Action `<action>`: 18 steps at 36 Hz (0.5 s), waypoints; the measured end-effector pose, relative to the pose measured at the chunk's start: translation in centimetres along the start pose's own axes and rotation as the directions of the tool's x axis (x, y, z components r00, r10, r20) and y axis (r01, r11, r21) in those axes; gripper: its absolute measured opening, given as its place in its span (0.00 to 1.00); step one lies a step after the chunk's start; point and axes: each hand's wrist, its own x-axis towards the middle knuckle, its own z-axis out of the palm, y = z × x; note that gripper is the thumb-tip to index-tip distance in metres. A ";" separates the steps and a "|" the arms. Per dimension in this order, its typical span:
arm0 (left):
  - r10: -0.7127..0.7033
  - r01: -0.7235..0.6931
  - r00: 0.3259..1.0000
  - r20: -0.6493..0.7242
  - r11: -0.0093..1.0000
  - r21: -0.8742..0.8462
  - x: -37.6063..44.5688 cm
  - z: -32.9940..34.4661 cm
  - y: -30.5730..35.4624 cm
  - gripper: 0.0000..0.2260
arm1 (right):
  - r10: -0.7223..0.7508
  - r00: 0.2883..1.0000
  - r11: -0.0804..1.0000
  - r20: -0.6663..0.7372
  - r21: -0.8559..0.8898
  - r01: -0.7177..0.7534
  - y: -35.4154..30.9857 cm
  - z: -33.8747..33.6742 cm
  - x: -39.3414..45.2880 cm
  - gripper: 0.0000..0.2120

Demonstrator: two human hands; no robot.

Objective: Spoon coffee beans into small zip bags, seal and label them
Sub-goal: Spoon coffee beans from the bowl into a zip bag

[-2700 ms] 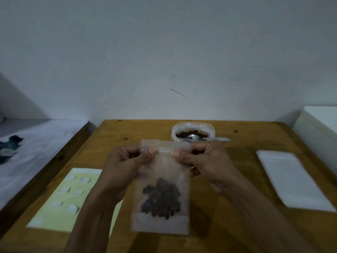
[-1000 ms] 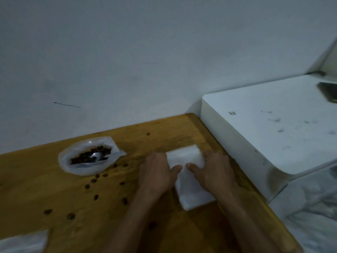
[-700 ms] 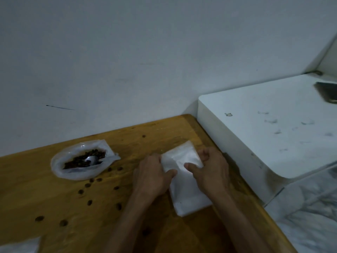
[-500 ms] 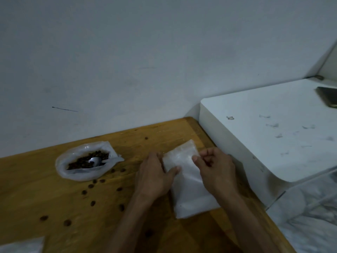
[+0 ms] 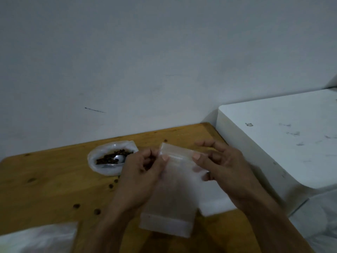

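Note:
An empty, translucent zip bag [image 5: 173, 201] hangs above the wooden table [image 5: 45, 181], held up by both hands. My left hand [image 5: 140, 178] pinches its top left corner with thumb and fingers. My right hand [image 5: 224, 167] pinches the top right edge near the zip strip. Behind the left hand, an open plastic bag of coffee beans [image 5: 109, 157] lies on the table with a metal spoon [image 5: 118, 158] inside it. Beneath the held bag, the stack of empty bags [image 5: 215, 203] lies flat on the table.
Loose coffee beans [image 5: 96, 211] are scattered on the wood left of my arms. A white boxy surface [image 5: 284, 139] borders the table on the right. Pale plastic [image 5: 38, 238] shows at the bottom left corner. A plain wall stands behind.
Both hands have picked one empty bag off the stack and raised it in front of me. Earlier a filled bag was being sealed, before the view swung right.

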 end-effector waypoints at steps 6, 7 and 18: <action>0.050 0.003 0.973 -0.227 0.974 0.227 -1.7 -5.3 -0.9 0.02 | -0.077 0.985 0.997 0.151 -0.015 0.080 -0.7 6.4 0.3 0.05; 0.090 0.017 0.939 -0.333 0.952 0.307 -1.9 -6.0 -1.1 0.06 | -0.091 0.986 0.996 0.142 -0.001 0.092 -0.9 7.6 0.3 0.04; 0.000 -0.070 0.858 -0.513 0.991 -0.116 -4.1 -13.3 -0.6 0.21 | -0.296 0.851 0.955 0.433 0.108 0.278 -3.6 19.4 0.5 0.11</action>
